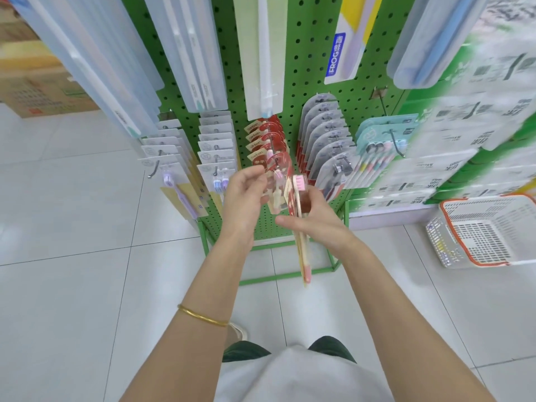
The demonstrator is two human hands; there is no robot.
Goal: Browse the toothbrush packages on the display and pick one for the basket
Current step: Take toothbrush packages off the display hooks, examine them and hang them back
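Risk: the front red pack [274, 188] may snag on its hook [277, 165] and drag its neighbours off if tugged askew; the pink pack [303, 256], hanging edge-on, may slip to the floor; the basket [442, 242] sits well apart, to the right. The left hand [246, 195] pinches the red pack, fingers curled; the right hand [314, 219] grips the pink pack near its top.

Glossy clear-plastic packs [324, 134], matt green perforated metal pegboard [307, 68], white plastic mesh basket [478, 236], smooth shiny tiles [72, 227], polished gold-coloured bangle [200, 316].
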